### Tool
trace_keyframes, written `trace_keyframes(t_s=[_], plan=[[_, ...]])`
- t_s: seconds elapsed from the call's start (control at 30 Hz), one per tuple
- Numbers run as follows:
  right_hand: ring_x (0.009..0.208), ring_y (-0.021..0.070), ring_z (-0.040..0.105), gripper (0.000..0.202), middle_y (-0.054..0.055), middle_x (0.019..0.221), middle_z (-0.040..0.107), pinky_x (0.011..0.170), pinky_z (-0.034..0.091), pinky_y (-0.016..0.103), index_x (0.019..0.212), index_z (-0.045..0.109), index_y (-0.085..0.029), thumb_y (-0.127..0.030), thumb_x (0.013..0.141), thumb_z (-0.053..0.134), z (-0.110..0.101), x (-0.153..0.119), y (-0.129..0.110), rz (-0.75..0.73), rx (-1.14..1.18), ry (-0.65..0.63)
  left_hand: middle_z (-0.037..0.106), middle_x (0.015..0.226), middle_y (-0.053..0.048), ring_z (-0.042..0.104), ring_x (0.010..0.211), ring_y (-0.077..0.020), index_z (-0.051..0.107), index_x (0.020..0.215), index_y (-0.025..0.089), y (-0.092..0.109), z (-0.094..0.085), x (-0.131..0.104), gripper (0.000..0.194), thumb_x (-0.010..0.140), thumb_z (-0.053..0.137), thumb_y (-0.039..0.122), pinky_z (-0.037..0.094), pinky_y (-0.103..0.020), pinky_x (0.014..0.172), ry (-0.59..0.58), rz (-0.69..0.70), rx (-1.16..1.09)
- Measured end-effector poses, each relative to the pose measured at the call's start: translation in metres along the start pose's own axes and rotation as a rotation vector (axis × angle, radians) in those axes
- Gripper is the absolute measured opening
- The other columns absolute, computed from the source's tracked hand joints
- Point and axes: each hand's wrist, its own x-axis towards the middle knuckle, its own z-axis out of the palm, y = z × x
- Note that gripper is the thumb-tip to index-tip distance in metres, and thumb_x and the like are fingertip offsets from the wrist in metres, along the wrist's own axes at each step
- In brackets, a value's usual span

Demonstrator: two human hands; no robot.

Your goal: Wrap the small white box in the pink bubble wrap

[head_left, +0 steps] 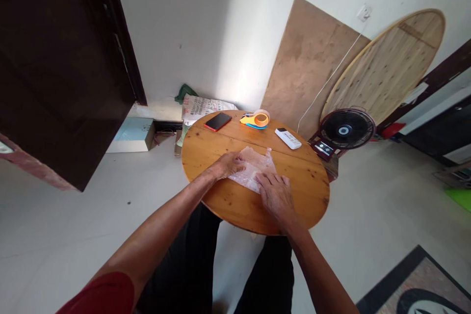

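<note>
Both hands rest on a clear plastic bag [253,168] that lies flat near the middle of the round wooden surface [221,196], just in front of the person. The left hand [230,164] lies on the bag's left edge with its fingers curled loosely over the plastic; its grip looks narrow, pressing down on the film, though whether it pinches the bag cannot be told from this angle. The right hand [275,195] lies palm down on the bag's near right corner, fingers spread flat and wide, holding nothing but pressing the plastic against the wood. The bag is crumpled and see-through, and its far right corner sticks up a little. Farther back on the surface, well apart from the hands, a red phone [218,121] lies near the far left rim, an orange and blue tape dispenser [255,119] sits at the far edge beside it, and a white remote control [288,138] lies to the right of the dispenser. The person's dark trousers show below the near rim. Beyond the surface, a small black fan [346,130] stands on the floor to the right, a round wooden tabletop [390,66] and a flat brown board [309,64] lean against the white wall, and a printed sack [204,106] lies on the floor by the wall.
</note>
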Motion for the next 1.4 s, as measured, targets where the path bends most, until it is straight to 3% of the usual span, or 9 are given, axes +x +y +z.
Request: trace_keyframes(t_s=[0.27,0.43,0.57,0.83,1.07,1.27,1.4], plan=[[0.096,0.0223,0.050,0.033,0.009,0.106,0.062,0.082,0.026,0.036,0.120,0.059,-0.028,-0.020,0.095,0.038,-0.007,0.007,-0.001,-0.035,-0.081,-0.083,0.069,0.090,-0.006,0.063,0.084,-0.0198,0.066,0.097,0.019,0.014,0.007,0.003,0.028,0.069,0.063,0.024,0.047,-0.026,0.073,-0.003,-0.124,0.293],[0.093,0.0221,0.050,0.031,0.009,0.102,0.063,0.082,0.026,0.037,0.114,0.062,-0.026,-0.021,0.096,0.036,-0.010,0.010,-0.003,-0.036,-0.098,-0.092,0.060,0.119,-0.016,0.057,0.111,-0.0308,0.060,0.107,0.017,0.013,0.000,-0.007,0.045,0.072,0.062,0.045,0.044,-0.038,0.091,0.069,-0.171,0.467],[0.096,0.0237,0.051,0.031,0.009,0.100,0.064,0.084,0.027,0.038,0.113,0.062,-0.026,-0.021,0.096,0.036,-0.010,0.012,-0.003,-0.044,-0.101,-0.093,0.063,0.115,-0.018,0.060,0.109,-0.0309,0.057,0.108,0.015,0.013,-0.007,-0.012,0.053,0.072,0.061,0.053,0.045,-0.037,0.089,0.041,-0.236,0.608],[0.105,0.0241,0.050,0.045,0.009,0.107,0.062,0.091,0.025,0.041,0.129,0.052,-0.030,-0.010,0.091,0.039,-0.021,0.019,-0.007,-0.059,-0.124,-0.235,0.068,0.108,-0.016,0.063,0.103,-0.0277,0.064,0.097,0.014,0.018,-0.006,-0.007,0.039,0.070,0.066,0.043,0.047,-0.028,0.077,-0.032,-0.299,0.535],[0.104,0.0237,0.051,0.042,0.010,0.108,0.061,0.088,0.026,0.039,0.126,0.055,-0.030,-0.012,0.093,0.035,-0.030,0.025,-0.015,-0.045,-0.161,-0.314,0.069,0.077,-0.004,0.063,0.071,-0.0166,0.067,0.079,0.014,0.012,-0.009,-0.010,0.022,0.073,0.061,0.035,0.039,-0.022,0.055,-0.062,-0.290,0.392],[0.106,0.0250,0.051,0.041,0.010,0.109,0.061,0.087,0.026,0.039,0.125,0.055,-0.031,-0.014,0.093,0.036,-0.030,0.027,-0.014,-0.048,-0.175,-0.352,0.067,0.077,-0.004,0.062,0.074,-0.0160,0.066,0.079,0.016,0.011,-0.004,-0.005,0.018,0.072,0.062,0.032,0.039,-0.021,0.058,0.026,-0.264,0.323],[0.104,0.0256,0.052,0.041,0.011,0.106,0.061,0.085,0.027,0.038,0.125,0.056,-0.031,-0.014,0.093,0.037,-0.028,0.031,-0.012,-0.053,-0.193,-0.381,0.066,0.071,-0.004,0.060,0.058,-0.0138,0.065,0.091,0.015,0.008,0.000,0.000,0.026,0.071,0.063,0.030,0.040,-0.021,0.052,0.025,-0.307,0.243]])
